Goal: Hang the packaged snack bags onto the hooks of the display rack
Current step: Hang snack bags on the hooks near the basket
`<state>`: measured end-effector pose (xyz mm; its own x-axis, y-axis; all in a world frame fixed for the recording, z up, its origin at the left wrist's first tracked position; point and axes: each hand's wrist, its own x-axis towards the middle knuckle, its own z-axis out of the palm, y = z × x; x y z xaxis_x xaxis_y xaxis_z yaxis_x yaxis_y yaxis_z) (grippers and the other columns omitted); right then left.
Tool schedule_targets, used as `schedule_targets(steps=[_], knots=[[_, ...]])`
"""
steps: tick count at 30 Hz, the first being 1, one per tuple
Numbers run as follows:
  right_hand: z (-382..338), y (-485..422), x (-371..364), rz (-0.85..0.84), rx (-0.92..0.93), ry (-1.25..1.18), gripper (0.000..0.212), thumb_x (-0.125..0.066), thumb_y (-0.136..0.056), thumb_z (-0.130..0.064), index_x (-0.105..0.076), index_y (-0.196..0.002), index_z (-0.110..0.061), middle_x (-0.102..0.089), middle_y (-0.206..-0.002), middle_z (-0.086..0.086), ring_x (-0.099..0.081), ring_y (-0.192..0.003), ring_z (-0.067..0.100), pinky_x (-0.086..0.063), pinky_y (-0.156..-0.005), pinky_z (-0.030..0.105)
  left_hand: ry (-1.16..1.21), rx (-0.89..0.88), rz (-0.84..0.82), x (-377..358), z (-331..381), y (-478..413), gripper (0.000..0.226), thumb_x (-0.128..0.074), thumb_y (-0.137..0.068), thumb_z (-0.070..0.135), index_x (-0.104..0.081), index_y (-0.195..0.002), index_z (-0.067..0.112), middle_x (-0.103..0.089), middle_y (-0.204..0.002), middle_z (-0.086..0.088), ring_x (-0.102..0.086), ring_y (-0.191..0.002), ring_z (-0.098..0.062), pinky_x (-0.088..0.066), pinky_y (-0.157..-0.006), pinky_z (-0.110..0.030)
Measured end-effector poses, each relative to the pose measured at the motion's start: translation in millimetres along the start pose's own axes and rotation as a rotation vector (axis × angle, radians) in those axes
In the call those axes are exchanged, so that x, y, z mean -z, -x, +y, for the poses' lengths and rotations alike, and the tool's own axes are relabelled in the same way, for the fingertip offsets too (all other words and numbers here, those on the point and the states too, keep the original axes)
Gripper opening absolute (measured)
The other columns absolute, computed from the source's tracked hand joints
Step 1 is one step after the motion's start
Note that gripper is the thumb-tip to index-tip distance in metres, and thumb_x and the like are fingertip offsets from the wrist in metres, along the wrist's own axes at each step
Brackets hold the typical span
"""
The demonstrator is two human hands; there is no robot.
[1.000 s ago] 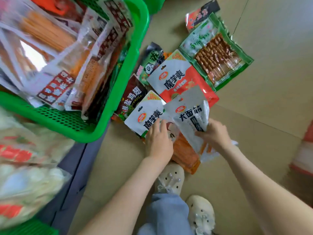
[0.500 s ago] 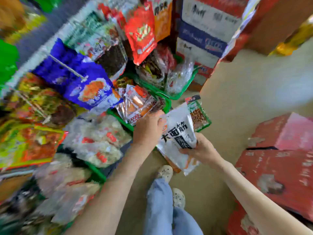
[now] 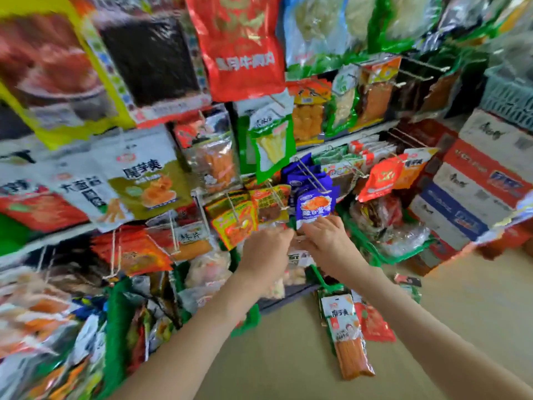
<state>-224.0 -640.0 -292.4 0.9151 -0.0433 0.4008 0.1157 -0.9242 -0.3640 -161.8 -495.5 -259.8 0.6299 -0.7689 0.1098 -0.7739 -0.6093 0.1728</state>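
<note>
Both hands meet just below the centre, in front of the rack [image 3: 340, 140]. The left hand [image 3: 266, 249] and right hand [image 3: 324, 241] are curled together on a white bag [image 3: 298, 259], most of it hidden behind them; how firmly each grips, I cannot tell. Directly at 12 o'clock from the hands a blue bag [image 3: 314, 207] hangs on a hook [image 3: 310, 176], its lower edge just beside the right fingers. At 5 o'clock, more bags [image 3: 344, 327] lie on the floor [image 3: 288, 365]. Cartons [image 3: 473, 186] are stacked at 3 o'clock. The frame is motion-blurred.
</note>
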Motion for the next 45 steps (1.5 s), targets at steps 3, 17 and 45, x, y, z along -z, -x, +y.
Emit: schedule_targets(steps=[3, 17, 45], knots=[[-73, -40, -20, 0.007, 0.057, -0.106, 0.018, -0.064, -0.070, -0.020, -0.054, -0.083, -0.025, -0.066, -0.072, 0.003, -0.052, -0.076, 0.021, -0.033, -0.068, 0.030, -0.048, 0.151, 0.092, 31, -55, 50, 0.022, -0.048, -0.086, 0.001, -0.061, -0.103, 0.007, -0.066, -0.092, -0.013, -0.062, -0.086, -0.034, -0.046, -0.064, -0.039], [-384, -133, -174, -0.224, 0.146, -0.400, 0.013, -0.060, -0.087, -0.016, -0.066, -0.087, -0.004, -0.065, -0.082, 0.010, -0.055, -0.084, 0.026, -0.037, -0.068, 0.029, -0.022, 0.464, 0.277, 124, -308, 274, 0.016, -0.045, -0.095, 0.018, -0.060, -0.092, 0.014, -0.063, -0.080, -0.001, -0.058, -0.076, -0.020, -0.036, -0.062, -0.031], [-431, -262, -265, -0.056, -0.230, -0.375, 0.004, -0.071, -0.078, -0.023, -0.068, -0.075, -0.022, -0.061, -0.081, -0.004, -0.054, -0.090, 0.024, -0.040, -0.083, 0.046, 0.278, 0.394, 0.219, 144, -494, 217, 0.023, -0.053, -0.094, 0.033, -0.069, -0.101, 0.019, -0.069, -0.075, -0.007, -0.062, -0.070, -0.024, -0.037, -0.056, -0.029]])
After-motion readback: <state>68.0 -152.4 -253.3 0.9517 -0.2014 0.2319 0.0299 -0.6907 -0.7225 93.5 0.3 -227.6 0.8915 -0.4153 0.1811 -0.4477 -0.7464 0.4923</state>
